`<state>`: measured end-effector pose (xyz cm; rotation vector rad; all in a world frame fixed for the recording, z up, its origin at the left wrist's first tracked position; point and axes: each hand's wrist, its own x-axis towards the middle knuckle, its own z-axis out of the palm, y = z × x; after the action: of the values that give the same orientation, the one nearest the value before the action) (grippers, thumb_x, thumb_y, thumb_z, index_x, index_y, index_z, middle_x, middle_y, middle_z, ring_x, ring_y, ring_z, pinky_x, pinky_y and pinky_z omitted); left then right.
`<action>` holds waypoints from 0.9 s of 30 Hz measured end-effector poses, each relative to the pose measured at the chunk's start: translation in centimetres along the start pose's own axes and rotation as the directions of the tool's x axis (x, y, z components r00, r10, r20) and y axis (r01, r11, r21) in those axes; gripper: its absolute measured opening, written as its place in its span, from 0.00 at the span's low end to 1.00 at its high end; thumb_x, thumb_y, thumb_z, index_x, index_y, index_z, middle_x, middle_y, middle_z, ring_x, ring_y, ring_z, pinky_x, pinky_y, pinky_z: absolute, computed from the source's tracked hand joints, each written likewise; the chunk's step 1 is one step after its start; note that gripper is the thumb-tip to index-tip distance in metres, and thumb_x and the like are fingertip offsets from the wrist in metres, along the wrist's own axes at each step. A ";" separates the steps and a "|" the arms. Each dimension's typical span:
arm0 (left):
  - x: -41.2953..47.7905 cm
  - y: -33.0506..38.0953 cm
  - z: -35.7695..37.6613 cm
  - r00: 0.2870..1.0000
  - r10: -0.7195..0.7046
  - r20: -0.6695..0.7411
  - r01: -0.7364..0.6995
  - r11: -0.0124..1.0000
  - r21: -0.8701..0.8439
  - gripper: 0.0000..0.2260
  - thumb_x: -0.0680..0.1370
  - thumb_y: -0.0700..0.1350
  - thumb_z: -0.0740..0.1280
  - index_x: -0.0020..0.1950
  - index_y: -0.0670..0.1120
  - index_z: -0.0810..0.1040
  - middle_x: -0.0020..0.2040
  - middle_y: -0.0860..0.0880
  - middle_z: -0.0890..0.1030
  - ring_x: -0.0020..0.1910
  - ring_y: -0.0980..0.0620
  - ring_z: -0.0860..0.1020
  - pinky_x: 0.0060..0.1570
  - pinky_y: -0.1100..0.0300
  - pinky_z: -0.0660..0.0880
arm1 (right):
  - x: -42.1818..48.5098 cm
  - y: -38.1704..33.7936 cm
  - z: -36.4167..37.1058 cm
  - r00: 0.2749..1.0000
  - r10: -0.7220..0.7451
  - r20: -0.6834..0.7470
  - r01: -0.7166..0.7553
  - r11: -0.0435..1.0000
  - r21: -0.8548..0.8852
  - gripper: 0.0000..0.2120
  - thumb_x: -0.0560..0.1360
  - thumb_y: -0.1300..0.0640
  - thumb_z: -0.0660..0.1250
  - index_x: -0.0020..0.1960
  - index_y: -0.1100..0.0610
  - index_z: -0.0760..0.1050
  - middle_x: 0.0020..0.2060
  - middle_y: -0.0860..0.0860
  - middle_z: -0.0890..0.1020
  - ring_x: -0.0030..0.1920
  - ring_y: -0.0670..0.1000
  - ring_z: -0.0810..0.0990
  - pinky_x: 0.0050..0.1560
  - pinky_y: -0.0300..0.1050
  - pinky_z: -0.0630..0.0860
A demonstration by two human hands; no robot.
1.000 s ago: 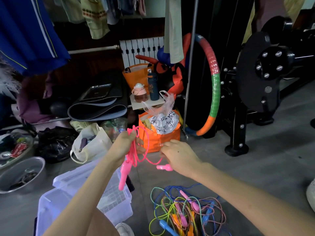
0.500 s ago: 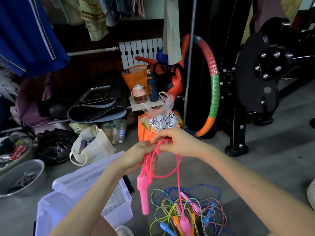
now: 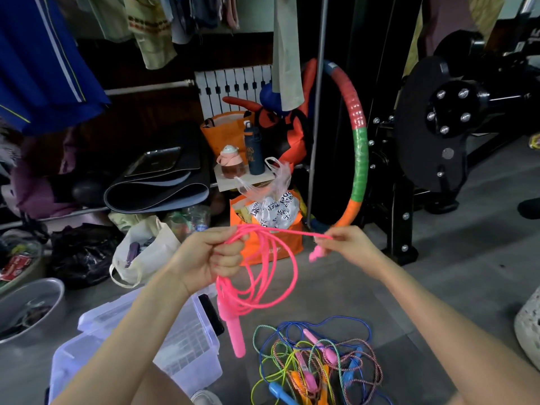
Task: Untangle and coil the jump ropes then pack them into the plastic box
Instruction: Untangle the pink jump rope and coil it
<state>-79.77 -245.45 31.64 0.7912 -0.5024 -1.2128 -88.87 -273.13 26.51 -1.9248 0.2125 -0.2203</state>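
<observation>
While the left hand (image 3: 211,258) is clenched around several gathered loops of the pink jump rope (image 3: 271,276), the right hand (image 3: 347,244) pinches the same rope between thumb and fingertips, close to its second handle; a straight run of cord is stretched nearly level between the two hands, and the loops sag below the left fist in a loose coil. One pink handle (image 3: 235,336) hangs down from that coil, tilted slightly, its tip above the floor just beside the plastic box (image 3: 187,352); the other pink handle (image 3: 317,254) pokes out under the right hand's fingers. The plastic box stands on the grey floor (image 3: 438,287) at lower left, clear-walled, partly hidden by the left forearm; whether anything lies inside it cannot be told. To the right of the box, on the floor below the hands, lies the tangled pile of ropes (image 3: 315,363), with blue, green, yellow and braided cords crossing one another and blue, pink and orange handles among them; the pile is well apart from the held rope. Behind the hands stand an orange bag (image 3: 280,247) and a striped hoop (image 3: 358,147) leaning upright against black gym equipment.
</observation>
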 end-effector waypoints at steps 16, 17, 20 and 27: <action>-2.7 2.6 -7.3 0.776 0.387 -0.498 -0.585 0.736 -0.340 0.16 0.58 0.32 0.75 0.38 0.39 0.71 0.22 0.51 0.63 0.24 0.60 0.55 0.19 0.66 0.62 | -2.0 5.5 1.3 0.976 0.219 -0.003 -0.218 0.971 0.097 0.09 0.76 0.57 0.65 0.39 0.60 0.72 0.31 0.59 0.78 0.29 0.52 0.75 0.32 0.41 0.72; -2.6 2.4 -7.0 0.753 0.393 -0.527 -0.595 0.748 -0.293 0.20 0.55 0.32 0.78 0.37 0.41 0.70 0.21 0.52 0.63 0.24 0.61 0.54 0.19 0.67 0.62 | -1.8 5.2 1.3 0.978 0.206 -0.045 -0.205 0.979 0.017 0.11 0.76 0.54 0.66 0.38 0.58 0.73 0.29 0.57 0.77 0.29 0.52 0.74 0.31 0.41 0.71; -2.1 1.8 -6.6 0.726 0.352 -0.592 -0.517 0.846 -0.131 0.25 0.45 0.36 0.82 0.35 0.41 0.73 0.21 0.52 0.61 0.26 0.59 0.52 0.19 0.67 0.61 | -1.4 3.6 1.2 0.979 0.051 -0.197 -0.154 0.819 -0.552 0.19 0.77 0.44 0.61 0.31 0.52 0.70 0.26 0.48 0.71 0.32 0.52 0.73 0.32 0.44 0.64; 0.8 -0.6 -4.0 0.706 0.308 -0.637 -0.255 0.951 0.177 0.09 0.81 0.36 0.53 0.44 0.37 0.71 0.26 0.50 0.65 0.20 0.57 0.64 0.23 0.67 0.66 | -2.6 -4.4 4.9 0.910 -0.056 0.411 0.415 0.110 -0.903 0.12 0.78 0.54 0.59 0.52 0.59 0.77 0.50 0.58 0.81 0.51 0.59 0.80 0.46 0.48 0.73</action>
<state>-77.07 -245.19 28.60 1.1008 -0.0679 -0.5590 -89.99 -266.50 28.72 -3.3707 -0.2819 0.0435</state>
